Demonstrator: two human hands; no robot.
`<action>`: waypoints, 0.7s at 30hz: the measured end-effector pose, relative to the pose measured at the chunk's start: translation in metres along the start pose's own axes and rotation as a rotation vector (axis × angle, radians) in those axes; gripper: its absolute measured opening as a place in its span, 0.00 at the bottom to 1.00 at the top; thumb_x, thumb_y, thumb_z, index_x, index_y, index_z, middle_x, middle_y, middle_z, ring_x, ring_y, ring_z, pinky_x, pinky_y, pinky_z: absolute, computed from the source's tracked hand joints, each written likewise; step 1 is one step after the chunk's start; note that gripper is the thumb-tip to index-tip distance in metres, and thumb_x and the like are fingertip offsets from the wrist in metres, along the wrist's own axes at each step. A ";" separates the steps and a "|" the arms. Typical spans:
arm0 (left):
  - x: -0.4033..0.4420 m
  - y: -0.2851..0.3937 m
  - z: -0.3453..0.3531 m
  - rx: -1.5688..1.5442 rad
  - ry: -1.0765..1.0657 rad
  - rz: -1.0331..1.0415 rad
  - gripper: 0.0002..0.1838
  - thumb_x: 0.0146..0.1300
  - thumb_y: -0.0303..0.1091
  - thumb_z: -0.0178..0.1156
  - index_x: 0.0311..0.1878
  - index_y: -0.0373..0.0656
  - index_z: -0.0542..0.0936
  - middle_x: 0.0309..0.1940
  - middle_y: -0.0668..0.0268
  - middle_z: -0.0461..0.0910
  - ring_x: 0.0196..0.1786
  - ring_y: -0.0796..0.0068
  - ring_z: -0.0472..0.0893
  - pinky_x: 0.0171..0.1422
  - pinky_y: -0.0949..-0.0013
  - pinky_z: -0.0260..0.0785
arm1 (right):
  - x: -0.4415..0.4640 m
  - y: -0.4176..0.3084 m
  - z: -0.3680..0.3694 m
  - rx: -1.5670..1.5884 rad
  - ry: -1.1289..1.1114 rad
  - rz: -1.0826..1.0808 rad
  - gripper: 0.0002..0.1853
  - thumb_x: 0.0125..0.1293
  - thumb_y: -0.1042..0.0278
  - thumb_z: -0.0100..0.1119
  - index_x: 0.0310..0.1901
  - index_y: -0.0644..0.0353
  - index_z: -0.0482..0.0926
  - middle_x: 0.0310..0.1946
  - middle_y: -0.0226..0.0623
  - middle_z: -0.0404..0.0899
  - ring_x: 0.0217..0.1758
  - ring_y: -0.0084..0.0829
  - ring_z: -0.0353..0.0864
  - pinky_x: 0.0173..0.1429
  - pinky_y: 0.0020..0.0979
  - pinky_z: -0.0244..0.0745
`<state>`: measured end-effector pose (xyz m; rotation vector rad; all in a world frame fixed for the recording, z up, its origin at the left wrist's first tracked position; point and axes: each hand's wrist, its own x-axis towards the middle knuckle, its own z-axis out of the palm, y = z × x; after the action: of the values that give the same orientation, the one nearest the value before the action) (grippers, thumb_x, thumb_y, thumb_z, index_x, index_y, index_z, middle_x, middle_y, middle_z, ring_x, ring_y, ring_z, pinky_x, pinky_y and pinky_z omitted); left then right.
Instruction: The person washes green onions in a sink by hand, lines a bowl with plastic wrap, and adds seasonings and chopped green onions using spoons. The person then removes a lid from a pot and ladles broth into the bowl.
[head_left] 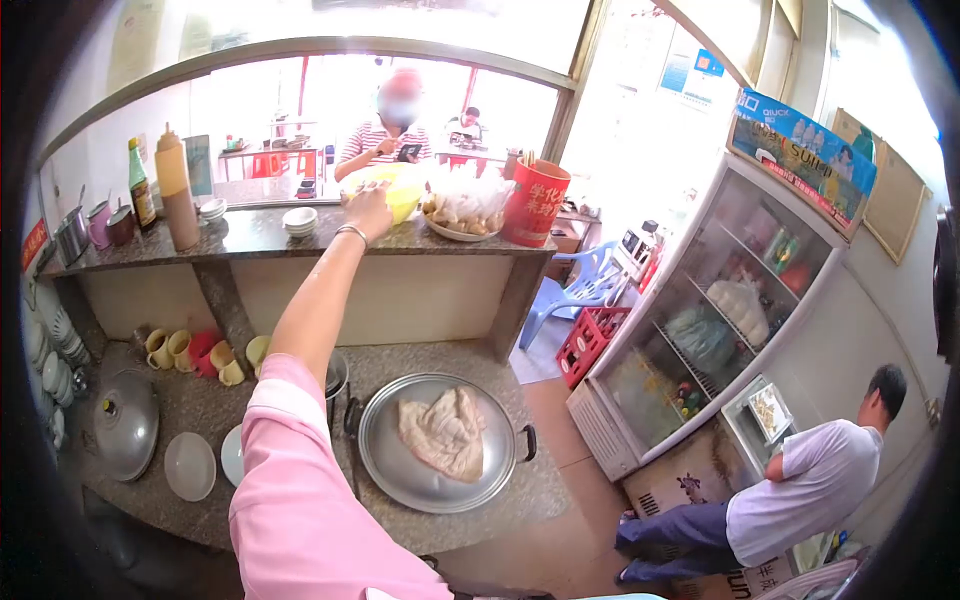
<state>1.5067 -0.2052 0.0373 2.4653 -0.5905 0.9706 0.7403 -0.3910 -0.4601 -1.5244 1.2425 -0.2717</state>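
My left arm, in a pink sleeve, reaches up and forward to the serving counter point(270, 225). My left hand point(368, 210), with a bracelet at the wrist, is closed on the near left side of a yellow bowl point(405, 190). The hand partly hides the bowl, and its contents cannot be made out. Just right of it, a plate of brownish food point(465, 215) sits under clear plastic. Beside that stands a red bucket point(532, 203) with sticks poking out. Below, a crumpled cloth point(443, 435) lies on a round metal lid point(390, 480). My right hand is out of view.
Along the counter's left stand a squeeze bottle point(175, 190), a green bottle point(142, 185) and small stacked dishes point(300, 222). Several mugs point(180, 348) line the lower worktop. A person point(395, 140) holds a phone beyond the counter; another point(810, 490) stands by the glass-door fridge point(700, 330).
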 end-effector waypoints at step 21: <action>-0.196 0.364 0.023 -1.365 -0.383 0.250 0.09 0.64 0.27 0.54 0.44 0.34 0.77 0.43 0.62 0.76 0.48 0.72 0.73 0.55 0.70 0.64 | 0.044 0.160 -0.075 0.145 -0.204 0.165 0.22 0.60 0.50 0.51 0.46 0.61 0.78 0.44 0.44 0.80 0.46 0.38 0.78 0.50 0.39 0.70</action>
<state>1.1971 -0.4709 -0.0340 1.3065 -1.1811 -0.0036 0.6170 -0.4467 -0.5823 -1.2840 1.1527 -0.0931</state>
